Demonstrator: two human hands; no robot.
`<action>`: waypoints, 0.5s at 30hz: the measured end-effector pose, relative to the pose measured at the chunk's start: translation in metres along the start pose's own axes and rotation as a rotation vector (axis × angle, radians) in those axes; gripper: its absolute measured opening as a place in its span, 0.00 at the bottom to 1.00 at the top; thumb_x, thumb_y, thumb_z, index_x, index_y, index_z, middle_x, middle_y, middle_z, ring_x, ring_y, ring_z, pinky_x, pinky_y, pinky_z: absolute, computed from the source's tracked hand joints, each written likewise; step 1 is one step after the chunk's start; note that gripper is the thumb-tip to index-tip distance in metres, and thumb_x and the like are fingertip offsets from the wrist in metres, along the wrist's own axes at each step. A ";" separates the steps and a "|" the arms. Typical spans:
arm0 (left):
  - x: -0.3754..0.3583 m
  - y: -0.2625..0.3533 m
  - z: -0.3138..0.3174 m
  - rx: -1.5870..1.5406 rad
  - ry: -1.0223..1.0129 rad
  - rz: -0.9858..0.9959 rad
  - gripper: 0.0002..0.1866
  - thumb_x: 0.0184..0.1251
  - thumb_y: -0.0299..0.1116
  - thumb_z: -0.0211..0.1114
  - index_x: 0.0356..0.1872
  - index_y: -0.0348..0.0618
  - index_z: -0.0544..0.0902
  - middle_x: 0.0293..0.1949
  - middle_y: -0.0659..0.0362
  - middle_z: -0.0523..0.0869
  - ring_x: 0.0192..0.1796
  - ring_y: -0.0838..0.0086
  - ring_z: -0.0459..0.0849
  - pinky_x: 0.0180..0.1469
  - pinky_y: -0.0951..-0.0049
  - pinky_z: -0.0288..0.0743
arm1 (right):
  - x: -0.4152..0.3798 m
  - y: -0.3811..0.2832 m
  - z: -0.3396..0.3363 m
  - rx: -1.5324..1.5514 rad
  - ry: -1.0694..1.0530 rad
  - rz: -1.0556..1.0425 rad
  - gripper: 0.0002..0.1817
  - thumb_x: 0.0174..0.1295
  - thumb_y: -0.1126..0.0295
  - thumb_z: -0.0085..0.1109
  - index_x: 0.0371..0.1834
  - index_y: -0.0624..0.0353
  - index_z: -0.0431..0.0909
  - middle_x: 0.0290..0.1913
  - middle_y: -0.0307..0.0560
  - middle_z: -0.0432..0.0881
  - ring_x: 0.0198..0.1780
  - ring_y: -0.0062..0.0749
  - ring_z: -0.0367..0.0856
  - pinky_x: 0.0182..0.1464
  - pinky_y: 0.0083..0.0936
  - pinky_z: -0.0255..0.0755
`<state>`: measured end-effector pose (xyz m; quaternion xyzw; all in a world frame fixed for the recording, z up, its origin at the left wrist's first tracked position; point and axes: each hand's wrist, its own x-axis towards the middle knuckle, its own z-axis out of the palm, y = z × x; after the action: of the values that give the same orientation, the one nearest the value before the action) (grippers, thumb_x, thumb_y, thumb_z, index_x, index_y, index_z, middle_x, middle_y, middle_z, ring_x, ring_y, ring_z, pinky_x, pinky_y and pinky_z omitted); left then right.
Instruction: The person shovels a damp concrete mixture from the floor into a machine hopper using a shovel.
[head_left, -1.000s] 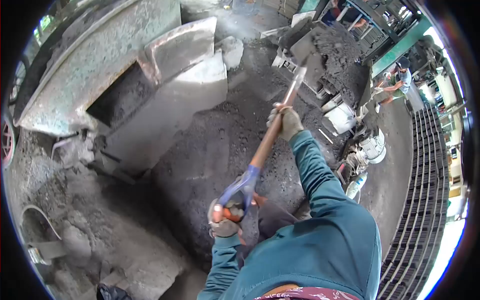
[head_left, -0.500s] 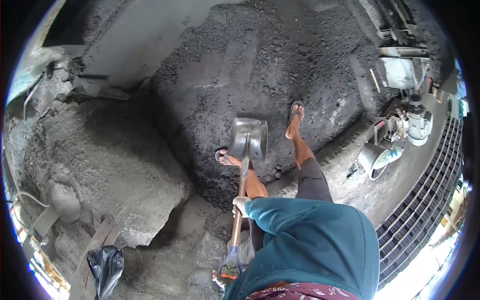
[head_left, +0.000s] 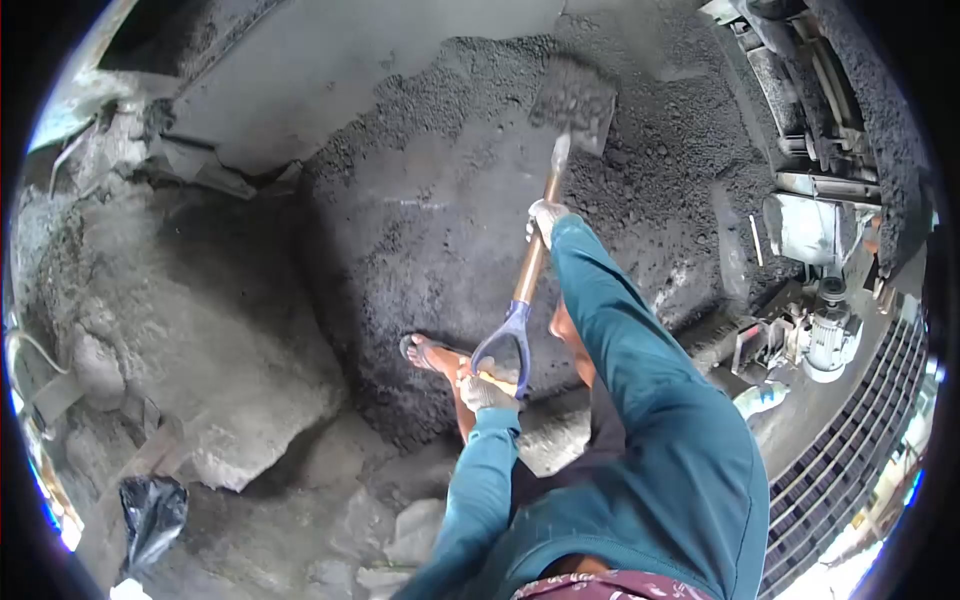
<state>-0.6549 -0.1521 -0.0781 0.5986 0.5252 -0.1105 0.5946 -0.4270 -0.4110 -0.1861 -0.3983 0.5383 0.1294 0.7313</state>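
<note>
My left hand, in a light glove, is closed around the D-shaped grip of the shovel. Farther up, my right hand, also gloved, wraps the wooden shaft. The shovel slants away from me, its blade at the upper middle bearing dark, lumpy material. Around the blade lies loose dark gravelly material on the ground.
A big grey rock-like block fills the left side. A black plastic bag lies at lower left. On the right stand a motor, a pale container and a dark grid. My sandalled foot shows near the shovel grip.
The shovel has moved forward and up, away from my body, and its previously bare blade now bears dark material. Both hands have moved forward with it.
</note>
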 end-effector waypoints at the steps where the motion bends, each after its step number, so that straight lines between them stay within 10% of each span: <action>1: 0.001 -0.010 -0.012 -0.002 -0.138 -0.044 0.23 0.68 0.48 0.59 0.58 0.45 0.80 0.59 0.55 0.82 0.61 0.62 0.81 0.62 0.60 0.76 | -0.014 -0.013 -0.006 0.032 0.025 -0.101 0.02 0.61 0.73 0.53 0.32 0.58 0.71 0.20 0.45 0.70 0.16 0.38 0.74 0.20 0.39 0.72; 4: -0.010 0.009 -0.040 -0.412 -0.475 -0.333 0.27 0.72 0.58 0.51 0.57 0.48 0.80 0.56 0.59 0.83 0.55 0.63 0.82 0.57 0.58 0.76 | -0.056 -0.026 -0.006 0.054 -0.032 -0.106 0.03 0.60 0.76 0.58 0.34 0.56 0.74 0.20 0.44 0.71 0.17 0.38 0.75 0.20 0.41 0.73; 7: -0.059 0.019 -0.116 -0.761 -0.631 -0.415 0.28 0.69 0.66 0.52 0.38 0.52 0.83 0.31 0.61 0.84 0.28 0.65 0.80 0.34 0.62 0.73 | -0.134 -0.005 -0.004 0.080 -0.145 -0.085 0.04 0.61 0.76 0.59 0.36 0.59 0.74 0.22 0.45 0.73 0.19 0.39 0.76 0.22 0.42 0.73; 8: -0.103 0.069 -0.109 -0.563 -0.237 -0.452 0.28 0.71 0.65 0.52 0.24 0.50 0.76 0.14 0.65 0.68 0.17 0.69 0.66 0.25 0.66 0.64 | -0.165 -0.010 0.008 0.016 -0.062 0.024 0.05 0.62 0.75 0.59 0.39 0.58 0.74 0.26 0.45 0.74 0.22 0.40 0.77 0.25 0.43 0.75; 12: -0.151 0.049 -0.190 -0.631 -0.249 -0.375 0.27 0.65 0.64 0.57 0.24 0.49 0.78 0.16 0.62 0.76 0.18 0.67 0.76 0.25 0.67 0.72 | -0.209 0.036 0.006 0.005 -0.151 0.224 0.08 0.63 0.73 0.60 0.42 0.54 0.73 0.31 0.45 0.74 0.25 0.40 0.77 0.28 0.46 0.76; 15: -0.181 0.013 -0.211 -0.644 0.058 -0.282 0.31 0.65 0.62 0.57 0.45 0.39 0.83 0.37 0.54 0.87 0.38 0.58 0.87 0.46 0.58 0.83 | -0.230 0.069 -0.002 -0.051 -0.167 0.317 0.06 0.64 0.72 0.59 0.41 0.55 0.72 0.30 0.46 0.74 0.25 0.41 0.77 0.28 0.45 0.76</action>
<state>-0.8255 -0.0643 0.1231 0.3046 0.6275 -0.0029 0.7166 -0.5599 -0.3125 -0.0125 -0.3147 0.5283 0.2894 0.7335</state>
